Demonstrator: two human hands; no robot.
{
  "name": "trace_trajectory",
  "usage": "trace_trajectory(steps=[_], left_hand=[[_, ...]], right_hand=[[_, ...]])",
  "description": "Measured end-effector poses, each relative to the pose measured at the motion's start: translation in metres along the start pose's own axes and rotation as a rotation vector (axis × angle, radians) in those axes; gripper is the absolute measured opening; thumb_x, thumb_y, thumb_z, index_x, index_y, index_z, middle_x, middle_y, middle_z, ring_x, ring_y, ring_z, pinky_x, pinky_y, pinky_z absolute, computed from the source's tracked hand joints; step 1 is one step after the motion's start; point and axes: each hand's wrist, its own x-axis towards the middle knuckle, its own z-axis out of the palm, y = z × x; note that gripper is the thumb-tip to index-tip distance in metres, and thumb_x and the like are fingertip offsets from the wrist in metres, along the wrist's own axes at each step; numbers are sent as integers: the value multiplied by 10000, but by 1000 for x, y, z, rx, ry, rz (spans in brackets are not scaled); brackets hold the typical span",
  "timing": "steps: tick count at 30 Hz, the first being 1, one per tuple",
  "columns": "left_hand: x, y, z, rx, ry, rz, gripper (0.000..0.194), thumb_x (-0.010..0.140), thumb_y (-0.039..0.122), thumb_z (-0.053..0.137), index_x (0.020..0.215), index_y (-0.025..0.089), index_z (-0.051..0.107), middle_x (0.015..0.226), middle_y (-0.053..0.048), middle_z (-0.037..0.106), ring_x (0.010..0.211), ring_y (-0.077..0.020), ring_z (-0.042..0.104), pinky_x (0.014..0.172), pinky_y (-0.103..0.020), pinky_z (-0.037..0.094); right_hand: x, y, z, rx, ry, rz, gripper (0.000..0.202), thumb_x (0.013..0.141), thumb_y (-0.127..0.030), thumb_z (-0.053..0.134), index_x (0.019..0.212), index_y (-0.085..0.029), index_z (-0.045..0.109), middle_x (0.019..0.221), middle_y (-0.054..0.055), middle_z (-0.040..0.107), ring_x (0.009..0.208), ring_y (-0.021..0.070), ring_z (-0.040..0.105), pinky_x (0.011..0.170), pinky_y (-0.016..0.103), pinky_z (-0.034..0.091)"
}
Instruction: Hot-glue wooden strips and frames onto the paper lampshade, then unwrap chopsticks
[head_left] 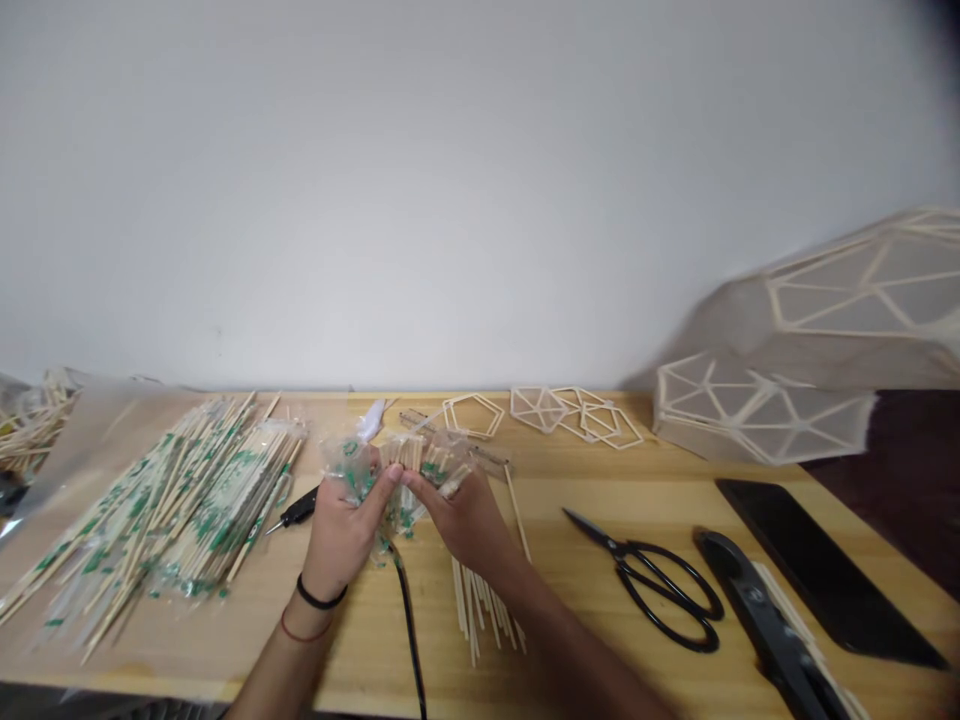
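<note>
Both of my hands are closed around a bunch of wooden chopsticks (405, 452) in clear plastic wrappers with green print. My left hand (337, 535) grips the bunch from the left, and my right hand (476, 515) from the right. Their thumbs meet over the near side of it, and the palms hide most of its lower part. Bare wooden sticks (474, 615) lie on the wooden table (600, 660), partly under my right forearm. To the left spreads a large heap of wrapped chopsticks (225, 510).
A black-handled tool with a thin metal tip (300, 507) lies left of my hands; a black cable (409, 620) runs nearby. At right are black scissors (660, 585), a black cutting tool (750, 610) and a flat black slab (825, 570). Stick frames (472, 415) and covered stick structures (757, 410) stand behind.
</note>
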Motion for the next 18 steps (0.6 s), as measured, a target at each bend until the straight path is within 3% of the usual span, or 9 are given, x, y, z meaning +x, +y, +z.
trace_trajectory(steps=[7, 12, 18], left_hand=[[5, 0, 2, -43, -1, 3, 346, 947, 437, 701, 708, 212, 591, 552, 71, 499, 509, -113, 477, 560, -241, 452], [-2, -6, 9, -14, 75, 34, 311, 957, 455, 699, 773, 217, 618, 655, 47, 595, 563, -128, 548, 624, -257, 501], [-11, -18, 11, 84, 116, 94, 343, 985, 497, 659, 777, 225, 669, 750, 1, 656, 691, -170, 628, 693, -288, 533]], right_hand=[[-2, 3, 6, 46, -21, 47, 158, 976, -282, 680, 976, -244, 833, 985, 37, 863, 929, 261, 820, 894, 374, 629], [-9, 8, 14, 45, 74, 82, 167, 946, -270, 692, 1026, -216, 828, 997, 66, 864, 934, 269, 828, 854, 364, 642], [-15, 9, 20, 55, 143, 89, 135, 937, -276, 695, 933, -206, 811, 882, 70, 852, 774, 240, 813, 744, 328, 647]])
